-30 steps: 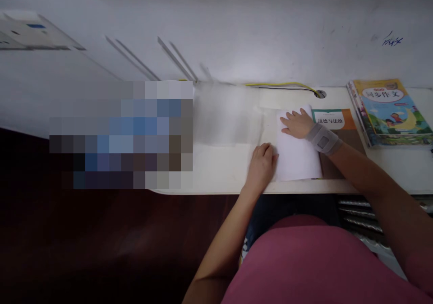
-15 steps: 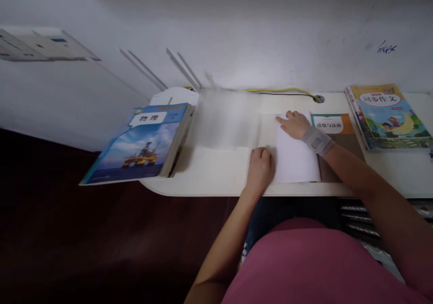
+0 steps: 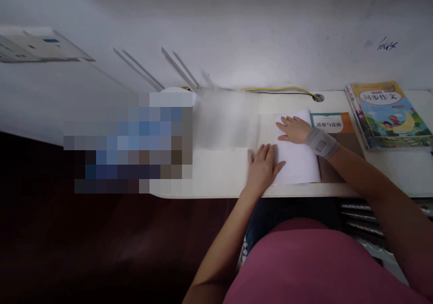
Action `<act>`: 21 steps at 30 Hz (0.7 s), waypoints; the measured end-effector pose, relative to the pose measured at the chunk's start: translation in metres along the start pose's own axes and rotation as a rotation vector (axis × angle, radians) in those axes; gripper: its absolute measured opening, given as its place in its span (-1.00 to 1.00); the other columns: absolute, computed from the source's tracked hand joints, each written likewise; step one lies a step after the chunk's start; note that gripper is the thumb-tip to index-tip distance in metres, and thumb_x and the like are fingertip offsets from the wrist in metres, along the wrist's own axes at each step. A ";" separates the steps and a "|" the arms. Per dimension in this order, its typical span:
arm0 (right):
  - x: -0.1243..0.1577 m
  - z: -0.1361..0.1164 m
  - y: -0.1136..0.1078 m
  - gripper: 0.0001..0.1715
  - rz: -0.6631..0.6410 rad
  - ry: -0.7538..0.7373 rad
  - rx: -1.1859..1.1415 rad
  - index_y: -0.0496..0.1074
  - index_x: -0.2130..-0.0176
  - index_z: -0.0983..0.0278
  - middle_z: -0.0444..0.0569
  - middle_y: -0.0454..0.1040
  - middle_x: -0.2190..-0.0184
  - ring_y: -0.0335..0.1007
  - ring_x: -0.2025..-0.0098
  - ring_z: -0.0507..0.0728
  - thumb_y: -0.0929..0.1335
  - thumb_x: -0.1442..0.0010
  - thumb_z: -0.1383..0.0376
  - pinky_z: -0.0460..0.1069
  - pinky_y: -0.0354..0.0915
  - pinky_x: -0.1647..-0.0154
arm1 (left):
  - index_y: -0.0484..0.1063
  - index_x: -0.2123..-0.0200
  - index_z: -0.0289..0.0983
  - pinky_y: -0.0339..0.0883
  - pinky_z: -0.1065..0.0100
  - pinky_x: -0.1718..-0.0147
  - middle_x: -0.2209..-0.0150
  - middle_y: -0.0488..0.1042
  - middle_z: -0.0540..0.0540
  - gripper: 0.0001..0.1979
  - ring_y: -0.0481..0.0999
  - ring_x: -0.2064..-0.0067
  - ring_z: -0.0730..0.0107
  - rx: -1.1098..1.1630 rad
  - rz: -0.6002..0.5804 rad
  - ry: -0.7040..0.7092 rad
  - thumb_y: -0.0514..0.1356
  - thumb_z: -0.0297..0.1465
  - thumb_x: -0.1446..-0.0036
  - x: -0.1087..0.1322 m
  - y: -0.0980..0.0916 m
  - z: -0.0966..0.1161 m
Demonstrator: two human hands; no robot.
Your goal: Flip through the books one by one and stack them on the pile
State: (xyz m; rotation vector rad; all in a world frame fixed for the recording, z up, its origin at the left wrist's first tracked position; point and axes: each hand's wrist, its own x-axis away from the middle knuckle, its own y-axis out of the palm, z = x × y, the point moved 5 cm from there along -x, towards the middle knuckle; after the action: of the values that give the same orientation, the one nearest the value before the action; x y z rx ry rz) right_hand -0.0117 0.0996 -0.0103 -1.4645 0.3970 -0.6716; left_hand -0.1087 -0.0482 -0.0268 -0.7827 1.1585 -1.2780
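Note:
A white sheet [image 3: 299,164] lies folded over the left part of a book with an orange and green cover [image 3: 333,122] on the white desk [image 3: 219,173]. My right hand [image 3: 293,129], with a grey band on the wrist, lies flat on the sheet's upper part, fingers stretched out. My left hand [image 3: 263,166] rests open and flat at the sheet's lower left edge, fingertips on the paper. A clear plastic sheet [image 3: 225,121] lies on the desk just left of both hands.
A stack of colourful books [image 3: 389,114] sits at the desk's right end. A blurred-out patch [image 3: 135,146] covers the desk's left end. A yellow cable [image 3: 284,89] runs along the wall to a hole [image 3: 320,98]. Dark floor lies below the desk's front edge.
My left hand has gone from curled at the sheet's left edge to spread flat on it. My right hand slid slightly down the sheet and stays flat.

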 end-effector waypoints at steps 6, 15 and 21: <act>0.003 -0.003 0.001 -0.12 -0.054 -0.065 -0.051 0.10 -0.30 0.41 0.34 0.08 -0.31 0.03 -0.32 0.40 0.19 -0.24 -0.12 0.30 0.02 -0.24 | 0.04 -0.30 -0.39 0.02 -0.19 -0.20 -0.24 0.22 -0.46 -0.26 0.13 -0.32 -0.09 0.040 -0.022 -0.018 -0.01 0.02 -0.25 0.000 0.003 -0.004; 0.006 -0.002 -0.002 -0.15 -0.083 -0.055 -0.058 0.06 -0.31 0.45 0.31 0.02 -0.34 -0.04 -0.36 0.34 0.19 -0.27 -0.06 0.31 -0.01 -0.27 | 0.07 -0.28 -0.45 -0.01 -0.18 -0.21 -0.25 0.20 -0.47 -0.24 0.11 -0.32 -0.10 0.011 -0.045 -0.032 0.00 0.02 -0.24 -0.001 0.005 -0.004; 0.010 -0.011 0.001 -0.15 -0.076 -0.104 -0.056 0.08 -0.30 0.44 0.32 0.03 -0.34 -0.02 -0.35 0.34 0.20 -0.25 -0.06 0.28 0.00 -0.27 | 0.02 -0.30 -0.47 -0.03 -0.21 -0.21 -0.26 0.18 -0.49 -0.22 0.08 -0.33 -0.13 0.020 -0.070 -0.048 0.00 0.02 -0.24 -0.002 0.006 -0.004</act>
State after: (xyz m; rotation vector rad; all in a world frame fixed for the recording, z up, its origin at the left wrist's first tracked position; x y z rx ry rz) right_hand -0.0109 0.0844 -0.0109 -1.5671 0.2829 -0.6454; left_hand -0.1101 -0.0449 -0.0326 -0.8409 1.0861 -1.3202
